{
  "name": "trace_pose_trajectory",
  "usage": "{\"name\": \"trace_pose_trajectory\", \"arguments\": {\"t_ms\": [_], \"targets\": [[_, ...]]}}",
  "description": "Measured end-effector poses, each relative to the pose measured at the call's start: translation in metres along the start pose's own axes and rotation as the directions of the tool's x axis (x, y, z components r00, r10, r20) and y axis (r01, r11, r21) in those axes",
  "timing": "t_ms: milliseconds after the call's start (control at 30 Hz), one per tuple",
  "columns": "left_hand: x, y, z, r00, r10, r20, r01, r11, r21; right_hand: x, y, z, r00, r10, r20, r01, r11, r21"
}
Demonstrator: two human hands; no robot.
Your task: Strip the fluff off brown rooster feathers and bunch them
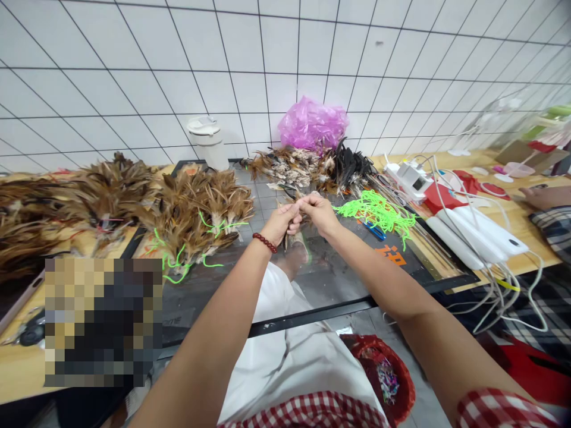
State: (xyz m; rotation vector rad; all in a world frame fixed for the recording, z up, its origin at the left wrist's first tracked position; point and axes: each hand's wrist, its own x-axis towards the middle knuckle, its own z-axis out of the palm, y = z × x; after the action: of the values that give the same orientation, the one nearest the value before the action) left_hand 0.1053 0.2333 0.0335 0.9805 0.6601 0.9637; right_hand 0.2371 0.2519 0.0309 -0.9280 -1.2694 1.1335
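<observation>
Over the dark glass-topped board (330,270), my left hand (282,223) is closed around a few slim brown feathers (285,239), whose ends show below and above the fingers. Fingertips of my right hand (320,213) are pinched together against the left thumb; what lies between them is too small to make out. Left of my hands is a heap of brown feather bunches (200,202), some tied with bright green string. A tangle of neon green strings (379,211) lies to the right, beside a blue tool (373,230). Loose mottled feathers (289,166) and black feathers (350,166) lie behind.
More brown feathers (107,190) cover the left side. Against the tiled wall stand a white lidded bin (209,142) and a pink plastic bag (312,122). White power strips (482,232) with cables sit right, near another person's hand (535,196). A red basket (404,386) is below.
</observation>
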Motion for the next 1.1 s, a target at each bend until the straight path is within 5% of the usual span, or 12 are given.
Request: {"name": "trace_pose_trajectory", "arguments": {"t_ms": [133,367,1100], "targets": [[0.0012,-0.0018,-0.0003,0.999,0.012,-0.04,-0.009,0.997,0.075,0.0003,-0.0006,0.0015,0.996,-0.087,-0.027,0.084,0.994,-0.073],[-0.0002,0.0015,-0.0006,0.999,0.015,-0.047,-0.012,0.998,0.055,0.0023,0.0004,0.0,0.993,0.08,0.082,-0.089,0.989,0.119],[-0.0007,0.0031,-0.0019,0.998,-0.064,0.007,0.064,0.997,-0.031,-0.0037,0.0021,0.0031,0.99,-0.121,0.068,0.126,0.989,-0.082]]}}
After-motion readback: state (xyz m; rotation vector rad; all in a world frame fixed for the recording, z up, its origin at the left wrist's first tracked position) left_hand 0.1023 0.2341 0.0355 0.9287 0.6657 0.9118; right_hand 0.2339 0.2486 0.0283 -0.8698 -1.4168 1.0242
